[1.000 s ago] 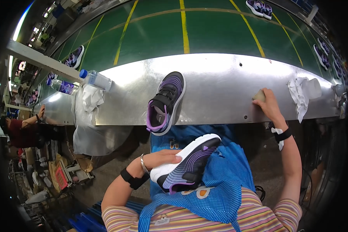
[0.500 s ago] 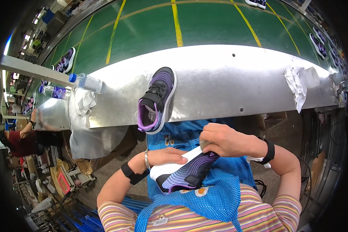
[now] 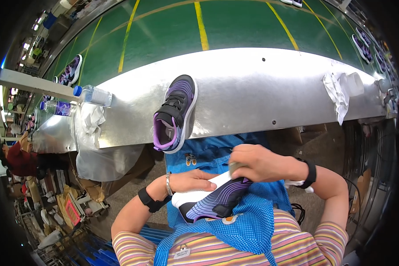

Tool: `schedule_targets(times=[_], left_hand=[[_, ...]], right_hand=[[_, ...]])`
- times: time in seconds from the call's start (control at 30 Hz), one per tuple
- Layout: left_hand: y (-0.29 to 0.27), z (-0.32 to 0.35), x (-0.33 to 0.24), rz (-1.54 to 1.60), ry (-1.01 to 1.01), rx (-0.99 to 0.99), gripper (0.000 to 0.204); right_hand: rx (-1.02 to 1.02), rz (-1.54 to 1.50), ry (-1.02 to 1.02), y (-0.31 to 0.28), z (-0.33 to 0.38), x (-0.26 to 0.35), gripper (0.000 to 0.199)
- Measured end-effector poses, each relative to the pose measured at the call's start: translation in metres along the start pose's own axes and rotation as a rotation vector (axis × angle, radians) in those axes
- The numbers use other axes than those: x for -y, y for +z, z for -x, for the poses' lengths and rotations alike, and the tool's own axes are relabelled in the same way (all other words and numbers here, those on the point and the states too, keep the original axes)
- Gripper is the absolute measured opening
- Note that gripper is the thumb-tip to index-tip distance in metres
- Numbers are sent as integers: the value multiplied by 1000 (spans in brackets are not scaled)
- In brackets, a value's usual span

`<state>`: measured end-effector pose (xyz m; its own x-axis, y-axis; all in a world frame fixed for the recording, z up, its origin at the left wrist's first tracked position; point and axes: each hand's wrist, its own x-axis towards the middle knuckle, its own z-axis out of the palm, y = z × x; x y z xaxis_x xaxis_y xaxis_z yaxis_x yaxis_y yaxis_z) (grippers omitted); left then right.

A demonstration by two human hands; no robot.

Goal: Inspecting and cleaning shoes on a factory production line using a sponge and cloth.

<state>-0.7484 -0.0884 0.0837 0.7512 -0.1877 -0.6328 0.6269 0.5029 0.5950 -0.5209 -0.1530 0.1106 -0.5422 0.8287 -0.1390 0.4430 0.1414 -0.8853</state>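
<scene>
A black and purple sneaker [image 3: 219, 200] lies on its side over my lap, its white sole turned upward. My left hand [image 3: 190, 181] is closed around it, thumb resting on the white sole. My right hand [image 3: 259, 162] pinches a small grey-green pad [image 3: 235, 168] and presses it to the sole edge at the shoe's right end. I cannot make out what the pad is made of. Beyond my hands, a second sneaker [image 3: 176, 113] of the same colours stands upright on the metal bench, its opening toward me.
The metal bench [image 3: 235, 88] borders a green conveyor belt [image 3: 164, 31] with yellow lines and more sneakers [image 3: 362, 48]. Crumpled white paper [image 3: 337, 95] lies at right. Plastic bottles [image 3: 95, 95] and a clear bag [image 3: 104, 162] are at left, where another person [image 3: 20, 159] works.
My view has shifted slightly, so the bench and the standing sneaker appear a little further left. Both hands keep their hold, with only slight movement of the right. The other person's arm has moved.
</scene>
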Motion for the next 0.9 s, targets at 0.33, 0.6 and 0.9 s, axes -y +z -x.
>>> schedule_targets(times=[0.33, 0.6, 0.9], left_hand=[[7, 6, 1, -13, 12, -19, 52], [1, 7, -9, -131, 61, 16, 54], [-1, 0, -39, 370, 653, -183, 58]], right_hand=[[-7, -17, 50, -9, 13, -2, 20], [-31, 6, -192, 1, -12, 7, 19], [-950, 370, 353, -102, 59, -118, 25]])
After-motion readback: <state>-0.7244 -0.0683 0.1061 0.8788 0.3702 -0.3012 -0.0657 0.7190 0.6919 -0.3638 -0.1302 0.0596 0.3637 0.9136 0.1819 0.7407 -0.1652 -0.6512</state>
